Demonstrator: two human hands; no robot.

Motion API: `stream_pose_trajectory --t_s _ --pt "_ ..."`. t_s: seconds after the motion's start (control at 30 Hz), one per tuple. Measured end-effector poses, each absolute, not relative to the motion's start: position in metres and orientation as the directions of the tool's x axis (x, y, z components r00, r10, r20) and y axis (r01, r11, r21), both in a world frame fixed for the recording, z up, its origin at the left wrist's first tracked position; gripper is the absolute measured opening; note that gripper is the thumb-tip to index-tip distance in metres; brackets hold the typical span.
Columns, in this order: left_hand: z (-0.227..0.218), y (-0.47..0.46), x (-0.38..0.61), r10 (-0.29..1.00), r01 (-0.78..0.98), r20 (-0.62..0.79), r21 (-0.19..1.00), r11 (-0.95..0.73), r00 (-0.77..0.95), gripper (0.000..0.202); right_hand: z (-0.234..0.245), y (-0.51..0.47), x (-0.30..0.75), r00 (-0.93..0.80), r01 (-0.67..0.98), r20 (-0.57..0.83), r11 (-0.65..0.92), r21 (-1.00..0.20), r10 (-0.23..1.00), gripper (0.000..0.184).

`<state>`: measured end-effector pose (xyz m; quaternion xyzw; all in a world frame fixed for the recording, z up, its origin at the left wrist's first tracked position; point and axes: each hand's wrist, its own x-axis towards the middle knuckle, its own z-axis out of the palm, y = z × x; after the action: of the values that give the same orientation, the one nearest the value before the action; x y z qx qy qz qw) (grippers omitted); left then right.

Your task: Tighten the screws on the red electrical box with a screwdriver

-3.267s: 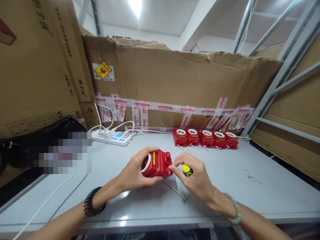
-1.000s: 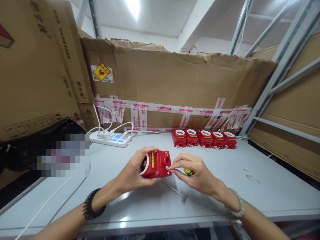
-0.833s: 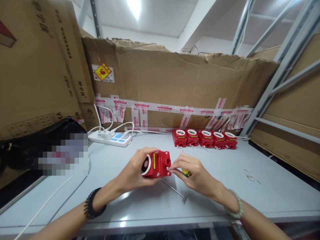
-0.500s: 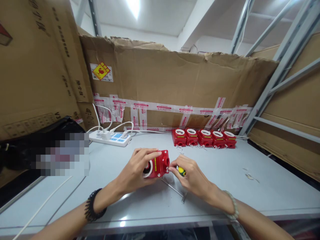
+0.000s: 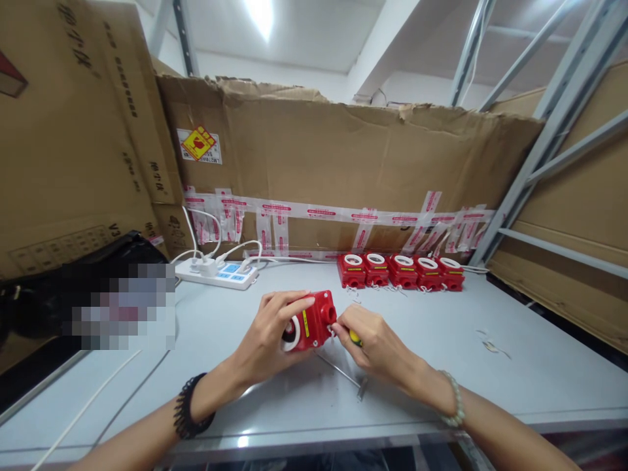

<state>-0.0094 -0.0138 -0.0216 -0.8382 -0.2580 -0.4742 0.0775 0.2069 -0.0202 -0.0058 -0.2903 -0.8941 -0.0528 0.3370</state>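
Note:
My left hand (image 5: 265, 340) is wrapped round a small red plastic box (image 5: 314, 324) with a white ring on its face and a yellow label on its side, held just above the grey table (image 5: 275, 405). My right hand (image 5: 375, 343) is closed round a yellow-and-green tool handle (image 5: 355, 338), with its fingertips pinched against the right end of the box. What the fingertips pinch is too small to make out.
A row of several matching red boxes (image 5: 401, 271) stands at the back against taped cardboard (image 5: 343, 163). A thin metal rod (image 5: 343, 374) lies under my hands. A white power strip (image 5: 218, 274) with cables sits back left, beside a black bag (image 5: 73, 288). A metal rack (image 5: 549, 131) stands to the right.
My left hand has turned the red box so its ringed face points more toward me. My right hand has closed in on the box's right end, hiding more of the tool handle.

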Motion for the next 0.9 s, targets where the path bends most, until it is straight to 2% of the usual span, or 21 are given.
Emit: stream_pose_trajectory --t_s 0.1,0.23,0.3,0.53,0.67,0.77,0.9 --pt "-0.021 -0.014 -0.008 0.404 0.475 0.833 0.2 -0.857 0.378 0.071 -0.002 -0.02 0.208 -0.575 0.541 0.648 0.827 -0.156 0.499 0.024" --pt "-0.02 -0.016 -0.009 0.416 0.463 0.835 0.228 -0.856 0.359 0.072 0.003 -0.022 0.21 -0.506 0.485 0.697 0.835 -0.258 0.509 0.014" --pt "-0.019 -0.016 -0.009 0.418 0.466 0.835 0.227 -0.855 0.359 0.071 0.004 -0.023 0.211 -0.505 0.449 0.719 0.857 -0.253 0.477 0.008" --pt "-0.021 -0.015 -0.013 0.436 0.486 0.822 0.23 -0.843 0.366 0.074 0.01 -0.027 0.216 -0.503 0.385 0.758 0.893 -0.232 0.414 0.02" --pt "-0.018 -0.012 -0.019 0.492 0.537 0.78 0.244 -0.808 0.386 0.076 0.014 -0.025 0.222 -0.373 0.463 0.815 0.85 -0.251 0.444 0.016" --pt "-0.016 -0.003 -0.026 0.575 0.62 0.685 0.226 -0.751 0.447 0.074 0.013 -0.019 0.224 -0.25 0.555 0.852 0.79 -0.263 0.459 0.012" --pt "-0.014 0.01 -0.035 0.668 0.698 0.559 0.206 -0.686 0.492 0.072 0.011 -0.013 0.225 -0.251 0.605 0.817 0.743 -0.287 0.52 0.013"
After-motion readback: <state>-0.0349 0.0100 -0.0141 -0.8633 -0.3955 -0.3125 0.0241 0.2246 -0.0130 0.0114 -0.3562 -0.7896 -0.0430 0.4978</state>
